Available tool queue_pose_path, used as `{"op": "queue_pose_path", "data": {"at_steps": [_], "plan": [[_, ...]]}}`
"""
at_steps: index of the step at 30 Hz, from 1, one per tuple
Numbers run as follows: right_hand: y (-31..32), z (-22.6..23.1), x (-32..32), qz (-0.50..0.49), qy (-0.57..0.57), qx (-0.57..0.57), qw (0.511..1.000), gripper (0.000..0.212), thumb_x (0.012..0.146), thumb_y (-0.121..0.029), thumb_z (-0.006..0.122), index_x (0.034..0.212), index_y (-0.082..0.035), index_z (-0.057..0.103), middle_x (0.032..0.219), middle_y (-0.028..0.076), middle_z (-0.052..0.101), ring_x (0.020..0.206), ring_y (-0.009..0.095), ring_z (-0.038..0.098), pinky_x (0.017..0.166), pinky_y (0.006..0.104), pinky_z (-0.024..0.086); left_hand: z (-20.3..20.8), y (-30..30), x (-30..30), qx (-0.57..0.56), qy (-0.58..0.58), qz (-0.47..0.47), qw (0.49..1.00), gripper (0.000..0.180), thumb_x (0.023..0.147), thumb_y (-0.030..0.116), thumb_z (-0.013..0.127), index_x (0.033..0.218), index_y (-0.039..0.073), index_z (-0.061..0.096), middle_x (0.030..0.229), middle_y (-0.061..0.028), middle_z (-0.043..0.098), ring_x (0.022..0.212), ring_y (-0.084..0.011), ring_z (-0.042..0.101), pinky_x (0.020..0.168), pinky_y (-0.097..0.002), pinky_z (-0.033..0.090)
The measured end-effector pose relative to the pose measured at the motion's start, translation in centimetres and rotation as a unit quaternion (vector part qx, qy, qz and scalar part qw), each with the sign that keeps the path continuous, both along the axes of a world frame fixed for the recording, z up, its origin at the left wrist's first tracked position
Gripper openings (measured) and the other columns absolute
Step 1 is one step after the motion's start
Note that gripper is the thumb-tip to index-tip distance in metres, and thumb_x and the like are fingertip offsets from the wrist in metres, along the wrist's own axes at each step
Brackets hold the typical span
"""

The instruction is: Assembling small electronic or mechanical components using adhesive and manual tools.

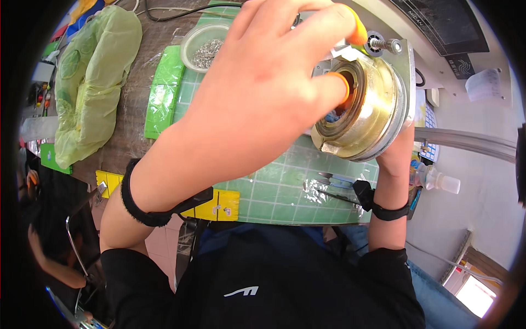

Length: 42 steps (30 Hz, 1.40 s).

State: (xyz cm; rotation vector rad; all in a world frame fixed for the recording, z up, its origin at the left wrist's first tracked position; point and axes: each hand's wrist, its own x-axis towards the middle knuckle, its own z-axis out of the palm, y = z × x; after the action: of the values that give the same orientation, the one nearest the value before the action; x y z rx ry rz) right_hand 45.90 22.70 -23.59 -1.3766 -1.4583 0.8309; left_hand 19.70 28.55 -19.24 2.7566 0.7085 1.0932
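Observation:
My left hand (274, 82) reaches across the middle, orange finger cots on its thumb and index finger. Those two fingertips are spread apart. The thumb tip lies at the mouth of a round brass-coloured metal drum (378, 104), and the index fingertip is above its upper rim. Some blue material shows inside the drum's mouth. The drum sits against a grey metal plate (408, 82) that carries a knurled screw (392, 45). My right hand (399, 151) is behind the drum and plate. Only its wrist side shows, so its fingers are hidden.
A green gridded mat (274, 192) covers the table. On it are a translucent bowl (189, 46) of small metal parts, a green block (164, 90), tweezers (337, 196) and a yellow piece (224, 205). A crumpled yellow-green plastic cover (98, 88) lies left. Another person's arm (55, 260) shows lower left.

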Motion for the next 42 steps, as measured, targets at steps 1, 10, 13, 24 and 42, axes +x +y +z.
{"op": "queue_pose_path", "data": {"at_steps": [1, 10, 13, 24, 42], "plan": [[-0.1, 0.3, 0.1, 0.010, 0.001, -0.008, 1.000, 0.019, 0.081, -0.002, 0.076, 0.099, 0.001, 0.074, 0.094, 0.006, 0.076, 0.082, 0.008, 0.065, 0.077, 0.0257, 0.052, 0.0, 0.0, 0.0, 0.010, 0.005, -0.002, 1.000, 0.025, 0.072, -0.006, 0.075, 0.097, -0.002, 0.071, 0.113, -0.0181, 0.066, 0.101, -0.0283, 0.065, 0.084, -0.0337, 0.052], [-2.9, 3.6, 2.1, -0.052, -0.319, 0.111, 0.940, 0.019, 0.077, -0.001, 0.079, 0.082, 0.003, 0.060, 0.067, 0.007, 0.052, 0.056, 0.016, 0.046, 0.053, 0.0258, 0.039, -2.0, -1.3, -5.4, -0.047, 0.018, 0.059, 0.997, 0.026, 0.080, -0.010, 0.071, 0.104, -0.005, 0.063, 0.109, -0.0213, 0.064, 0.086, -0.0345, 0.065, 0.072, -0.0369, 0.055], [-2.7, 3.2, 2.0, -0.057, -0.333, 0.157, 0.928, 0.021, 0.076, 0.000, 0.079, 0.081, 0.003, 0.059, 0.068, 0.008, 0.052, 0.055, 0.017, 0.046, 0.053, 0.0254, 0.039, -3.5, 0.4, -6.5, 0.007, 0.045, 0.102, 0.994, 0.024, 0.076, -0.006, 0.065, 0.099, -0.004, 0.063, 0.101, -0.0176, 0.061, 0.082, -0.0316, 0.061, 0.067, -0.0368, 0.052], [-4.2, 4.1, 2.5, -0.080, -0.429, 0.101, 0.894, 0.012, 0.085, 0.002, 0.073, 0.094, 0.005, 0.065, 0.073, 0.007, 0.056, 0.067, 0.009, 0.051, 0.063, 0.0229, 0.046, -4.4, 1.6, -5.5, -0.014, 0.048, 0.144, 0.988, 0.024, 0.076, -0.003, 0.068, 0.100, 0.000, 0.068, 0.090, -0.0111, 0.059, 0.080, -0.0273, 0.063, 0.068, -0.0362, 0.052], [-7.8, 5.0, 5.6, -0.162, -0.411, 0.067, 0.894, 0.016, 0.080, 0.002, 0.078, 0.095, 0.003, 0.071, 0.076, 0.009, 0.060, 0.065, 0.016, 0.057, 0.058, 0.0269, 0.045, -2.7, 1.1, -2.8, -0.134, -0.009, 0.080, 0.988, 0.020, 0.083, -0.006, 0.072, 0.103, -0.002, 0.071, 0.103, -0.0128, 0.066, 0.095, -0.0233, 0.065, 0.085, -0.0299, 0.050]]}}
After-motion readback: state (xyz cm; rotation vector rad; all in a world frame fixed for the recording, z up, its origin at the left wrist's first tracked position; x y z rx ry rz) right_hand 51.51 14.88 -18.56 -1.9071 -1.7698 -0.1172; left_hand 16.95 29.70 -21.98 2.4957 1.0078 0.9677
